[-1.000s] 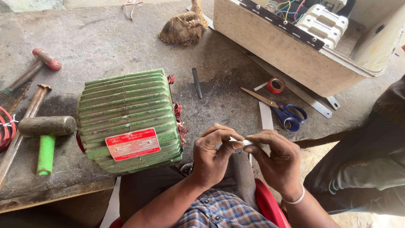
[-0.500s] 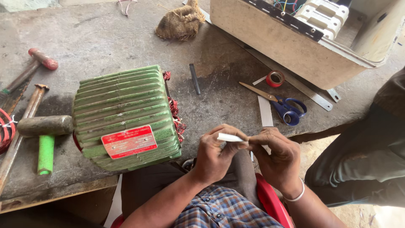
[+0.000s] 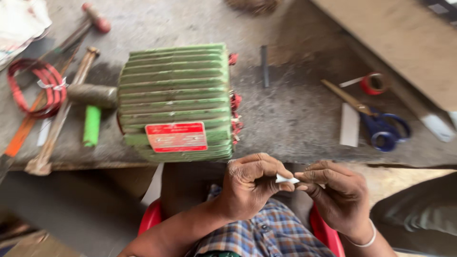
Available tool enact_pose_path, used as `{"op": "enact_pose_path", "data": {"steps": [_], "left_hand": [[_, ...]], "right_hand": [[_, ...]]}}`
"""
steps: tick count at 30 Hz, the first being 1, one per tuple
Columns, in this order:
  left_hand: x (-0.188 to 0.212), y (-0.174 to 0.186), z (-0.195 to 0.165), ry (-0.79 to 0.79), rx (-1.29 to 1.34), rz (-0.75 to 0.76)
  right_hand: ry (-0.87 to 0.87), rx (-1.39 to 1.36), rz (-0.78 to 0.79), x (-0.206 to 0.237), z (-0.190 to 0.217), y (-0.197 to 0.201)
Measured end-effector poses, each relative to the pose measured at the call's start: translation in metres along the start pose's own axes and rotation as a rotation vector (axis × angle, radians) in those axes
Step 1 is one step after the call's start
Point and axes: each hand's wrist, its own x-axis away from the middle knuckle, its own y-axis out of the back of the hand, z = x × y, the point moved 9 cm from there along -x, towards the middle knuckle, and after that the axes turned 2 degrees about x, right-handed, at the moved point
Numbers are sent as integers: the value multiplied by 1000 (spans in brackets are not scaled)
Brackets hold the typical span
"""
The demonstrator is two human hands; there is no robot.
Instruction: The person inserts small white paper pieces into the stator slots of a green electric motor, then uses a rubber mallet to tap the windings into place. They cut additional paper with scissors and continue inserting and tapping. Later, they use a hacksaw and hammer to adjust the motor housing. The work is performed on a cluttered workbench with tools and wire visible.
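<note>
Both hands meet over my lap, just below the workbench's front edge. My left hand [image 3: 250,185] and my right hand [image 3: 335,192] pinch a small folded piece of white paper [image 3: 287,179] between their fingertips. Directly above them on the bench lies a green finned motor housing [image 3: 176,97] with a red label plate [image 3: 176,136] and reddish copper windings [image 3: 234,112] showing at its right end. The frame is motion-blurred.
A green-handled mallet [image 3: 90,107], a hammer [image 3: 93,16], metal bars and a red wire coil [image 3: 35,85] lie left of the motor. Right of it are blue-handled scissors [image 3: 383,128], a white strip [image 3: 350,124], a red tape roll [image 3: 373,83] and a dark rod [image 3: 264,65]. Another person's trouser leg [image 3: 419,209] is at right.
The view has tilted down and shifted, so the bench sits higher and the motor left of centre. My hands stay together, and the white piece now looks smaller and more folded.
</note>
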Motion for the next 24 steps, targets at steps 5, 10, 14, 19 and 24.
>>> {"op": "enact_pose_path", "data": {"steps": [5, 10, 14, 19, 24], "left_hand": [[12, 29, -23, -36, -279, -26], [6, 38, -49, -64, -380, 2], [-4, 57, -105, -152, -609, -48], [31, 138, -182, -607, -1080, -654], [54, 276, -73, 365, -1054, -834]], "right_hand": [[58, -46, 119, -16, -7, -21], [230, -307, 314, -48, 14, -51], [347, -381, 459, -83, 36, -58], [133, 224, 350, -160, -5, -48], [227, 114, 431, -167, -17, -98]]}}
